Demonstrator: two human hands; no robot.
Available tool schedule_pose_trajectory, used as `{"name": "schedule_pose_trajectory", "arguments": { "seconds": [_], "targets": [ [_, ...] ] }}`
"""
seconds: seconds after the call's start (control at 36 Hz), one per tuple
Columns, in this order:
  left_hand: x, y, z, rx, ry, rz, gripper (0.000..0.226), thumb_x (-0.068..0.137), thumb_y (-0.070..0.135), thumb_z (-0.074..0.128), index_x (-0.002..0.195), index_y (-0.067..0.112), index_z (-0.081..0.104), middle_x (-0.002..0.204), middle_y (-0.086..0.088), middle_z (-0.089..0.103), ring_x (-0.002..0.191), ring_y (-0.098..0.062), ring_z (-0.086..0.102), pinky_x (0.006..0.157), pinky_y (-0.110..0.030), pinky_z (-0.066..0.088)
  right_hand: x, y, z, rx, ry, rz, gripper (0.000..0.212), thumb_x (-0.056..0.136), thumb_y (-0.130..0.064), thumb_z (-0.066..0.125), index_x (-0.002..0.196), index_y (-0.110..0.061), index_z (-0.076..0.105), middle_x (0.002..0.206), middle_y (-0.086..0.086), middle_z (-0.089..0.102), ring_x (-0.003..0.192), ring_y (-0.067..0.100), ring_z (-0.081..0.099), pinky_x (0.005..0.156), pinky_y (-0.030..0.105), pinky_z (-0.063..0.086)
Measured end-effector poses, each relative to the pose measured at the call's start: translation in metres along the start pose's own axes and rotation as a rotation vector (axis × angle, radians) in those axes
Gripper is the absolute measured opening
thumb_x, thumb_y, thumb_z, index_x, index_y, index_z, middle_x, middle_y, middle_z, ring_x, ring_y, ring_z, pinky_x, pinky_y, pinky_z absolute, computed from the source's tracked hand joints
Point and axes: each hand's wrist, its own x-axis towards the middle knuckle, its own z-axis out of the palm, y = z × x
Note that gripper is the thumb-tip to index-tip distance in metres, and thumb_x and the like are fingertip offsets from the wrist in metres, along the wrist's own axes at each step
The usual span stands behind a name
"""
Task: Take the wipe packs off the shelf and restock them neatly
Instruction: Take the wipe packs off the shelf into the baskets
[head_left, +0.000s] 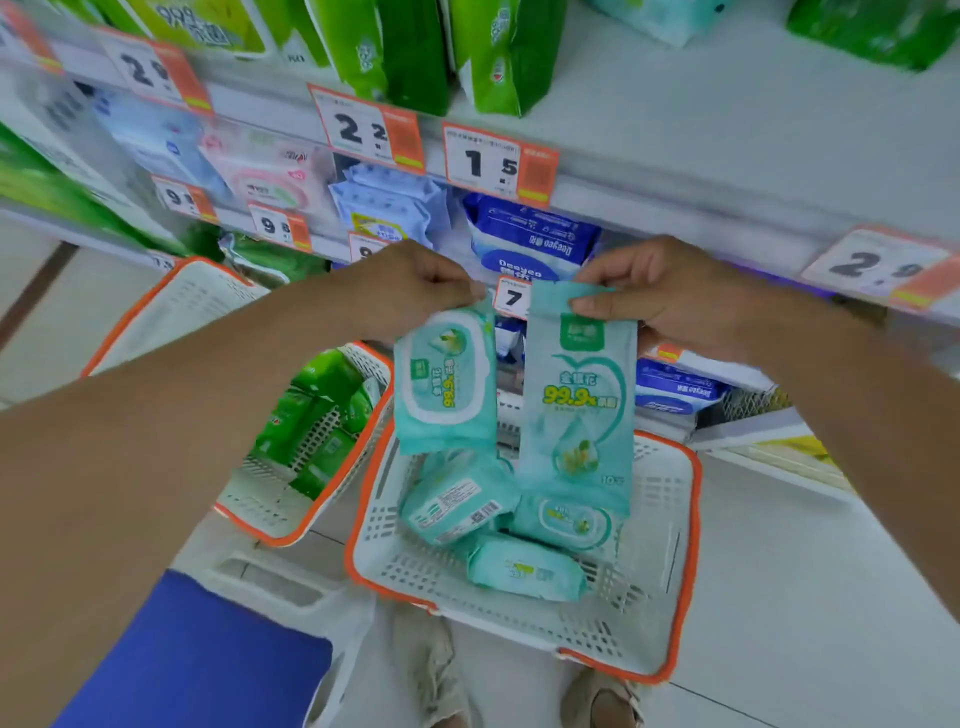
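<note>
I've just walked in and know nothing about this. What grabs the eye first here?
Two teal wipe packs dangle mid-frame: the left hand pinches a short pack, the right hand a long pack. Below them sits an orange-rimmed basket holding more teal packs.

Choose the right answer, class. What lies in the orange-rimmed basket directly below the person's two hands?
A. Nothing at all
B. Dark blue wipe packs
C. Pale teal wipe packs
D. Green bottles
C: three pale teal wipe packs lie loose in the orange-rimmed basket, matching the packs that both hands hold above it.
</note>
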Motion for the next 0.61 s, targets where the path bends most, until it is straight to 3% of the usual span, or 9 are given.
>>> {"name": "schedule_pose_trajectory", "arguments": {
  "seconds": [0.08, 0.14, 0.19, 0.25, 0.33, 0.39, 0.44, 0.53, 0.61],
  "targets": [
    [0.002, -0.010, 0.022, 0.261, -0.216, -0.110, 0.045, 0.099, 0.050, 0.048, 0.096, 0.009, 0.068, 0.092, -0.018, 0.063, 0.075, -0.021, 0.062, 0.062, -0.026, 0.050, -0.002, 0.035, 0.021, -0.276, -0.112, 0.254, 0.023, 0.090, -0.020, 0.072, 0.112, -0.017, 0.068, 0.112, 0.019, 0.071, 0.089, 0.028, 0.070, 0.084, 0.046, 0.060],
    [0.008, -0.003, 0.031, 0.491, -0.222, -0.042, 0.043, 0.102, 0.044, 0.043, 0.091, 0.008, 0.064, 0.094, -0.012, 0.061, 0.079, -0.024, 0.059, 0.065, -0.030, 0.048, -0.005, 0.044, 0.028, -0.648, -0.140, 0.282, 0.039, 0.090, -0.036, 0.071, 0.122, -0.014, 0.063, 0.119, 0.013, 0.068, 0.099, 0.026, 0.065, 0.091, 0.038, 0.053],
    [0.016, 0.024, 0.028, 0.451, 0.053, 0.137, 0.028, 0.098, 0.035, 0.053, 0.092, 0.014, 0.069, 0.098, -0.007, 0.068, 0.088, -0.026, 0.063, 0.077, -0.036, 0.051, -0.009, 0.026, 0.024, -0.755, -0.020, 0.095, 0.037, 0.091, -0.037, 0.069, 0.116, -0.009, 0.067, 0.111, 0.013, 0.070, 0.096, 0.022, 0.064, 0.080, 0.028, 0.046],
    [0.025, 0.068, 0.019, 0.268, 0.403, 0.409, 0.017, 0.091, 0.030, 0.056, 0.091, 0.019, 0.070, 0.089, -0.001, 0.072, 0.085, -0.024, 0.067, 0.077, -0.038, 0.053, -0.015, -0.007, 0.009, -0.409, 0.153, -0.149, 0.015, 0.089, -0.020, 0.074, 0.102, -0.012, 0.072, 0.091, 0.013, 0.072, 0.077, 0.021, 0.066, 0.068, 0.028, 0.051],
    [0.053, 0.129, 0.003, 0.224, 0.526, 0.631, 0.029, 0.085, 0.035, 0.044, 0.095, 0.021, 0.067, 0.087, -0.002, 0.072, 0.086, -0.027, 0.068, 0.076, -0.039, 0.054, -0.006, -0.057, -0.037, -0.180, 0.619, -0.504, 0.016, 0.077, -0.014, 0.071, 0.077, -0.029, 0.066, 0.070, 0.005, 0.067, 0.060, 0.017, 0.065, 0.055, 0.034, 0.057],
    [0.087, 0.145, 0.000, 0.416, 0.447, 0.493, 0.038, 0.089, 0.038, 0.041, 0.112, 0.020, 0.064, 0.110, -0.010, 0.069, 0.105, -0.033, 0.063, 0.088, -0.041, 0.052, 0.018, -0.072, -0.083, -0.254, 0.905, -0.567, 0.017, 0.070, -0.017, 0.072, 0.076, -0.031, 0.064, 0.073, -0.002, 0.066, 0.065, 0.013, 0.063, 0.067, 0.042, 0.059],
    [0.121, 0.148, 0.003, 0.605, 0.336, 0.274, 0.045, 0.093, 0.041, 0.047, 0.132, 0.018, 0.055, 0.135, -0.014, 0.056, 0.122, -0.034, 0.054, 0.099, -0.038, 0.047, 0.049, -0.079, -0.122, -0.340, 1.002, -0.411, 0.035, 0.066, -0.023, 0.085, 0.096, -0.021, 0.065, 0.090, -0.002, 0.064, 0.083, 0.015, 0.064, 0.084, 0.040, 0.056],
    [0.154, 0.152, 0.003, 0.716, 0.286, 0.185, 0.062, 0.083, 0.063, 0.054, 0.132, 0.025, 0.054, 0.141, -0.006, 0.051, 0.129, -0.030, 0.049, 0.099, -0.034, 0.042, 0.097, -0.079, -0.153, -0.440, 0.906, -0.234, 0.086, 0.051, -0.042, 0.094, 0.123, -0.017, 0.055, 0.115, -0.002, 0.061, 0.102, 0.014, 0.061, 0.082, 0.028, 0.054],
    [0.169, 0.159, -0.007, 0.757, 0.353, 0.201, 0.079, 0.073, 0.078, 0.059, 0.131, 0.026, 0.053, 0.136, -0.006, 0.055, 0.126, -0.030, 0.051, 0.096, -0.033, 0.043, 0.137, -0.075, -0.160, -0.442, 0.877, -0.271, 0.098, 0.041, -0.045, 0.097, 0.123, -0.019, 0.051, 0.118, -0.006, 0.065, 0.105, 0.013, 0.063, 0.089, 0.028, 0.055]
  ]
}}
